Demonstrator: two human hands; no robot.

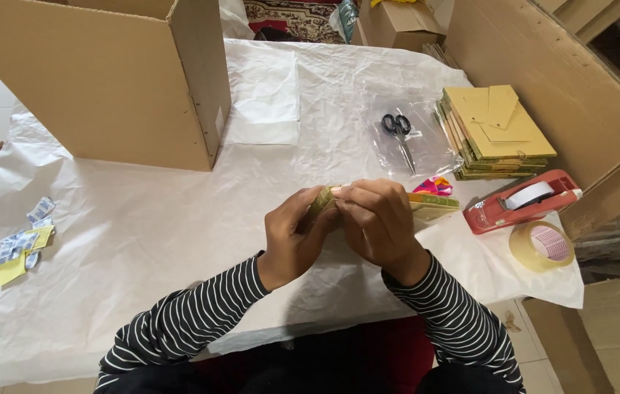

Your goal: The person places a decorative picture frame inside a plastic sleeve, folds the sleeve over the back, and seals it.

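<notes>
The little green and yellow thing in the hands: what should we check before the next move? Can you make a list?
1. Both hands on it: ok. The left hand and right hand both grip the small green and yellow item.
2. Item fully in sight: not ok. Fingers cover most of it.
3. Scissors close by: ok. They lie on a clear plastic bag beyond the hands.
4. Tape at hand: ok. The red tape dispenser and the tape roll sit on the right.
5. Stack of flat yellow-green packs tidy: ok.
6. What is in the big cardboard box: cannot tell.
</notes>
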